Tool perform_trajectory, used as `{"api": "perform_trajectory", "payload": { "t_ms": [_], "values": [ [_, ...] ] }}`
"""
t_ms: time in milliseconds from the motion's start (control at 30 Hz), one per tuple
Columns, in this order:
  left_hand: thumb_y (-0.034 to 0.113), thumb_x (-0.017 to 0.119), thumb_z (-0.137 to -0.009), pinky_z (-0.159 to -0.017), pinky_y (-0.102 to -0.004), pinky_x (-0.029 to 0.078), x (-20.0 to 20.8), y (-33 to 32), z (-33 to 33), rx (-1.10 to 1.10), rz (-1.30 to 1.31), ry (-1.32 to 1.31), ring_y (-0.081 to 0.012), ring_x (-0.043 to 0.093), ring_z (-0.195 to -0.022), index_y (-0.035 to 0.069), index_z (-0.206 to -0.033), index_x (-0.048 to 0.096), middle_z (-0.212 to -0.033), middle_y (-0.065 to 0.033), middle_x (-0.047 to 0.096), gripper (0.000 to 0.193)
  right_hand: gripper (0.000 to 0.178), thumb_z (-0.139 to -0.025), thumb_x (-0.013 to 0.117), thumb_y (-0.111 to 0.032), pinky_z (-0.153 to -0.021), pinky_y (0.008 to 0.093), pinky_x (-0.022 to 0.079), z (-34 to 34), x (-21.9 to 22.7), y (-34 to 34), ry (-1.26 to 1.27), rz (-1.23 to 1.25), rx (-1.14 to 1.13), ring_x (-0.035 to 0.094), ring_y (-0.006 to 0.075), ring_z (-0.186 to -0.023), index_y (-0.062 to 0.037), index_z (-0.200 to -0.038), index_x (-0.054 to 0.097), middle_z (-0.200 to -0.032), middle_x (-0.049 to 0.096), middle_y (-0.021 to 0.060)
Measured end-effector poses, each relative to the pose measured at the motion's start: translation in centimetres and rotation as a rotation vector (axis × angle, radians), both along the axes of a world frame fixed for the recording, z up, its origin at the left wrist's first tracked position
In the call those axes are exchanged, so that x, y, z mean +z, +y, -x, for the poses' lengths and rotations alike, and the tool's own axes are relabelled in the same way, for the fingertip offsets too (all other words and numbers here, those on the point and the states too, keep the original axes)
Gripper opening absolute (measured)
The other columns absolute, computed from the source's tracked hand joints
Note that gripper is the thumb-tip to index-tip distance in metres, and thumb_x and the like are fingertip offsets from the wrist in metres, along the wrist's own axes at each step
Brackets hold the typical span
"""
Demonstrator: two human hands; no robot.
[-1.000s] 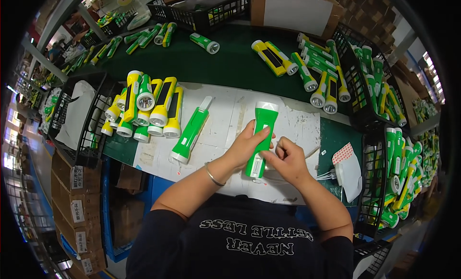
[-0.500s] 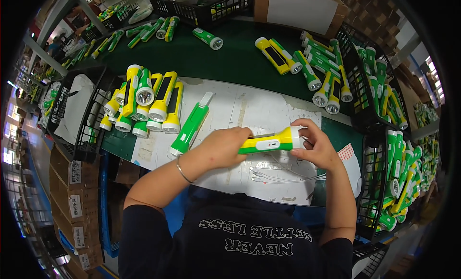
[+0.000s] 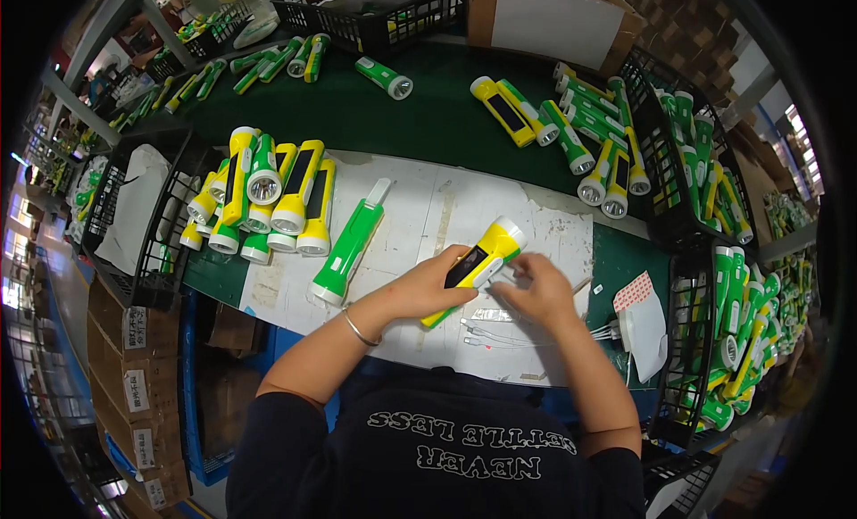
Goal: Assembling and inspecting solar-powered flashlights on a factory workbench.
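My left hand (image 3: 437, 282) is closed round a yellow and green flashlight (image 3: 502, 242) with a dark solar panel, its white head tilted up to the right. My right hand (image 3: 540, 291) is beside the flashlight's white side panel. Its fingertips are pinched at that panel; a small pale thing shows between them, too blurred to name. Below both hands, several white cables (image 3: 500, 338) with plugs lie on the white-covered worktop (image 3: 428, 198). To the left rests a green flashlight (image 3: 351, 251) with a pale strip sticking out of its end.
Stacked flashlights (image 3: 303, 193) stand at the left beside a black crate (image 3: 178, 189). More flashlights (image 3: 594, 135) lie on the green surface (image 3: 295, 108) beyond. At the right are black crates (image 3: 665, 153) full of flashlights, and a white piece with a red-patterned patch (image 3: 638, 323).
The flashlight has turned from lying level to slanting, head up. My right hand has left its head and moved down and left to its side panel.
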State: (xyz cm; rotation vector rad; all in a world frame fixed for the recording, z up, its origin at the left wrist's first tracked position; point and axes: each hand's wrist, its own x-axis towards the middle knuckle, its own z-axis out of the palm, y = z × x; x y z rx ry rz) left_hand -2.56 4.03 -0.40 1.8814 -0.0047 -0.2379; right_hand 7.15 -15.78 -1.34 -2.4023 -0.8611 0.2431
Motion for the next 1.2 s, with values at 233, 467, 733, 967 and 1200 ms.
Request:
{"api": "perform_trajectory", "payload": {
  "t_ms": [233,467,733,967,1200],
  "values": [
    [0.020,0.063,-0.076,-0.081,-0.0315,0.043,-1.8,-1.4,-0.4,0.188,0.058,-0.058,-0.0218,0.053,-0.095,-0.002,-0.124,0.032,-0.106,-0.0177,0.052,0.061,0.015,-0.082,0.060,-0.013,-0.062,0.0224,0.044,-0.9,-0.1,-1.2,0.633,-0.570,-0.047,0.056,0.0107,-0.066,-0.0002,-0.089,0.057,-0.075,0.061,0.0035],
    [0.018,0.063,-0.076,-0.082,-0.0313,0.043,0.3,-2.9,-0.7,0.132,0.068,-0.038,-0.0213,0.053,-0.096,0.001,-0.124,0.034,-0.106,-0.0160,0.052,0.059,0.016,-0.083,0.060,-0.014,-0.058,0.0169,0.040,0.0,1.8,-1.6,0.704,-0.585,-0.064,0.051,0.0038,-0.064,0.0013,-0.087,0.057,-0.071,0.058,-0.0003],
    [0.017,0.064,-0.072,-0.076,-0.0371,0.046,0.9,-3.7,-0.3,0.240,-0.360,-0.354,-0.0335,0.055,-0.090,0.005,-0.122,0.038,-0.102,-0.0165,0.051,0.058,0.017,-0.082,0.062,-0.016,-0.054,0.0171,0.038,-0.3,1.5,-1.4,0.765,-0.570,-0.109,0.049,0.0033,-0.059,-0.0003,-0.080,0.058,-0.066,0.057,-0.0006],
    [0.015,0.064,-0.072,-0.076,-0.0387,0.047,0.2,-3.5,-0.9,0.329,-0.346,-0.475,-0.0350,0.055,-0.090,0.005,-0.122,0.038,-0.106,-0.0166,0.049,0.057,0.016,-0.081,0.063,-0.016,-0.051,0.0178,0.037,-0.5,2.0,-2.2,0.708,-0.526,-0.002,0.048,0.0029,-0.056,-0.0007,-0.078,0.059,-0.064,0.056,-0.0010],
    [0.008,0.064,-0.078,-0.086,-0.0281,0.041,1.1,-5.4,-2.7,0.320,0.583,-0.267,-0.0143,0.048,-0.102,0.000,-0.126,0.029,-0.109,-0.0100,0.048,0.060,0.049,-0.074,0.069,-0.032,-0.080,0.0313,0.047,1.7,2.6,-0.7,0.565,-0.426,0.140,0.058,0.0201,-0.096,-0.0017,-0.109,0.054,-0.100,0.061,0.0122]
  ]
}}
